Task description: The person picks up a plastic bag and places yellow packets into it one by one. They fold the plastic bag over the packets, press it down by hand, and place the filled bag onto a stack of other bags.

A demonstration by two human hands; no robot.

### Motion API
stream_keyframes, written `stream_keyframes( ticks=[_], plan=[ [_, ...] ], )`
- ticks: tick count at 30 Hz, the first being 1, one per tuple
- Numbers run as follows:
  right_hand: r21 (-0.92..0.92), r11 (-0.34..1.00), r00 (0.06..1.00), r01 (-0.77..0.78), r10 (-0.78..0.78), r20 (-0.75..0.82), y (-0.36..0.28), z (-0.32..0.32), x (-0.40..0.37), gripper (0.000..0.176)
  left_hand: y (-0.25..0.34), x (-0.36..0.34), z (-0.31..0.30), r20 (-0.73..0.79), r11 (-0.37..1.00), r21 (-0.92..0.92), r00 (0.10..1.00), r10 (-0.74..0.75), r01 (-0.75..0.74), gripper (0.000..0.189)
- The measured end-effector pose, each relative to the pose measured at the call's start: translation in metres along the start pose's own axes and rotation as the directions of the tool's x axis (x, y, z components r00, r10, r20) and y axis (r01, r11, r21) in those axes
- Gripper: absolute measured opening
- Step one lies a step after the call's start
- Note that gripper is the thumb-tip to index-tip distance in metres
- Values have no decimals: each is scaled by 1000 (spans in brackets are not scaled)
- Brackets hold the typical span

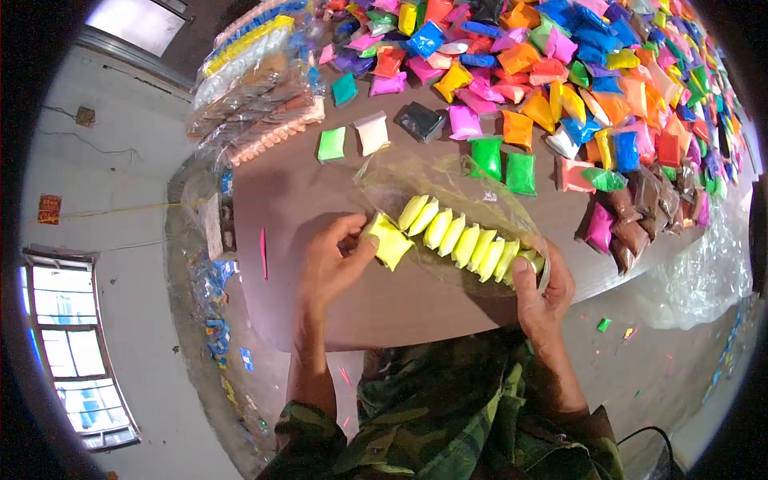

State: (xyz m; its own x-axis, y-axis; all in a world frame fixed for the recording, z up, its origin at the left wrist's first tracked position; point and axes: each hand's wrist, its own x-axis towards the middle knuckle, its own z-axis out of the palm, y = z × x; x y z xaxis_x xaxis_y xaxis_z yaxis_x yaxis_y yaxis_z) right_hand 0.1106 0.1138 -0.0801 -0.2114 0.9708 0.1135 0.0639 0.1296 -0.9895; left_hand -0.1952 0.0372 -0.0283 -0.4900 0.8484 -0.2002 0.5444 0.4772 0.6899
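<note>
A pale yellow packet (390,242) is pinched between the thumb and fingers of my left hand (340,256), just above the table (320,324). To its right, a clear plastic bag (500,204) holds a row of several more yellow packets (464,242), lying side by side and slanting down to the right. My right hand (544,288) grips the bag at the right end of the row, its thumb over the last packets. The fingertips behind the plastic are partly hidden.
A big heap of coloured packets (592,72) covers the table's far and right side. Filled bags (256,88) are stacked at the back left. Loose green packets (521,174) lie beyond the bag. A pink strip (264,254) lies at left. Clear plastic (696,276) hangs at right.
</note>
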Motion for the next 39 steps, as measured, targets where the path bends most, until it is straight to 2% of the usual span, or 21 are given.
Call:
stream_keyframes(
  ticks=[2,5,8,12,13,16,17,20,21,24,27,30,33,39],
  plan=[
    [14,1000,1000,-11,11,-8,-2,1,0,31,-11,3,0,118,992,-93,990,-73,84,42],
    [-12,1000,1000,-9,9,-22,-2,1,0,31,-11,-7,0,92,987,-147,994,-60,73,36],
    [-3,1000,999,-4,4,-36,2,1,-1,30,-21,-22,2,23,952,-306,1000,4,4,32],
    [-35,999,1000,-9,9,-22,2,1,-1,30,-1,-34,-5,-290,923,-339,954,81,-181,31],
    [-14,1000,999,-27,27,-22,0,1,-1,31,18,-37,-8,-340,926,-309,934,106,-218,33],
    [22,999,999,-39,39,-12,-5,3,-1,30,40,-25,7,-504,894,-86,793,341,-439,37],
    [9,1000,1000,-20,20,-5,-3,2,-1,30,53,-23,9,-500,906,68,772,392,-417,37],
    [-31,999,999,33,-34,-14,-2,1,0,27,68,-9,23,-442,912,43,811,384,-408,35],
    [-46,998,999,47,-48,-21,-3,1,0,27,63,-3,30,-463,899,9,795,392,-438,34],
    [2,999,999,41,-41,0,-5,1,2,25,62,2,33,-376,933,117,854,359,-341,36],
    [41,998,999,42,-42,-2,-2,1,3,25,66,0,34,-408,940,88,849,335,-328,30],
    [15,999,999,37,-37,10,-3,0,3,25,67,1,33,-387,894,198,806,448,-402,33],
    [24,995,995,95,-95,5,-3,2,5,26,58,11,30,-239,725,548,753,613,-417,33],
    [-21,995,996,93,-93,-9,3,0,3,29,68,3,25,-272,904,326,889,369,-276,26]
  ],
)
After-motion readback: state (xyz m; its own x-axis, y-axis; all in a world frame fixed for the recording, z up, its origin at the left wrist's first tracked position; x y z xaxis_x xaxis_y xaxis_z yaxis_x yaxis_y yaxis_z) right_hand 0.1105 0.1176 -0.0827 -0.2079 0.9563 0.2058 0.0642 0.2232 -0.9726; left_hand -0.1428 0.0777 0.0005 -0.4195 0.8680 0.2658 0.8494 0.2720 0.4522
